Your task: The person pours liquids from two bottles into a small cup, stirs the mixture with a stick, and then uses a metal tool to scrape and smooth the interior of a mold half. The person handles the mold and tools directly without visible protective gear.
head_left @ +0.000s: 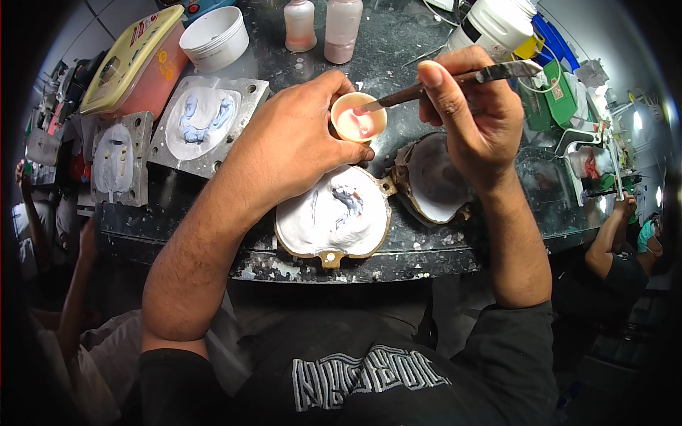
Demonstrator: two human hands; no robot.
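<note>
My left hand (298,135) is wrapped round a small pale cup (382,130), its mouth tipped up toward me. Pink paste (353,123) lies inside the cup. In my right hand (472,117) is a double-ended spatula (403,96) with a brown handle. One tip of it dips into the paste, while the broader, smeared blade points away to the right. Just below the cup sits a brass dental flask half (298,220) filled with white plaster, with a dark bluish arch-shaped hollow. Another flask half (433,181), also plaster-lined, rests to its right, partly behind my right wrist.
Two square metal flask halves (249,92) (138,174) with plaster stand at left, near a lidded orange box (153,67) and a white tub (217,42). Two bottles (299,28) (342,32) and a white jug (490,32) line the back. Other people work on both sides.
</note>
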